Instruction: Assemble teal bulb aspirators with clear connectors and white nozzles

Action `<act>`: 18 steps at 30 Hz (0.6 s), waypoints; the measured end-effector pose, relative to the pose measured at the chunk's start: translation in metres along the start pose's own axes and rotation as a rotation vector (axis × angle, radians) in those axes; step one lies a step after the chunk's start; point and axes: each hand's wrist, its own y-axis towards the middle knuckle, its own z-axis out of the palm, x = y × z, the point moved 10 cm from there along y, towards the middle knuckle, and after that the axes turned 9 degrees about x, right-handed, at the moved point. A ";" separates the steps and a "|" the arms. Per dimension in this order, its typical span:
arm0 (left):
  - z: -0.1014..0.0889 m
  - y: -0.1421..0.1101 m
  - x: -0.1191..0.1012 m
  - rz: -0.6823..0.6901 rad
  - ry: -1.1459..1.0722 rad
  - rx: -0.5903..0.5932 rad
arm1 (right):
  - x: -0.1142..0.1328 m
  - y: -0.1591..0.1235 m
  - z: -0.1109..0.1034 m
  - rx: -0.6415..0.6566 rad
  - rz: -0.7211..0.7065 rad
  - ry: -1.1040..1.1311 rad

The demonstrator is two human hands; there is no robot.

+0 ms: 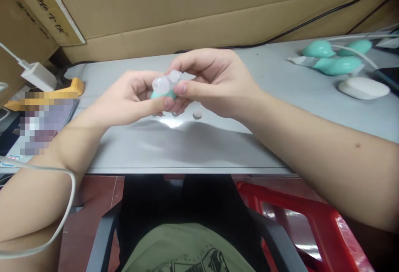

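Note:
Above the middle of the table, both hands meet around a small mint-green case with translucent plastic parts [162, 84]. Its two round, whitish parts face up, and a clear pointed piece sticks out to the right. My left hand [131, 99] grips the green lower side, its thumb along the front. From the right, my right hand [215, 82] pinches the clear end between thumb and fingers. My fingers hide the underside and part of the back. Just below the hands, a small pale disc [197, 114] lies on the table, with others partly covered.
Several mint-green rounded cases [338, 65] lie at the right, near a white oval object [363, 87] and cables. At left are a white charger [39, 76], a yellow object [77, 86] and a phone-like slab. A cardboard wall [187, 6] stands behind the grey table [187, 151].

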 end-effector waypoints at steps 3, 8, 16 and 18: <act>-0.017 -0.004 0.006 -0.067 0.101 -0.107 | 0.000 -0.003 -0.006 -0.022 0.037 -0.059; -0.048 -0.014 0.012 -0.073 0.182 -0.249 | 0.013 -0.008 -0.034 -0.149 -0.088 -0.266; -0.085 -0.015 0.036 0.050 0.127 -0.268 | 0.001 -0.008 -0.039 -0.047 -0.045 -0.375; -0.090 -0.016 0.035 0.059 0.160 -0.302 | 0.002 -0.008 -0.036 -0.033 -0.076 -0.351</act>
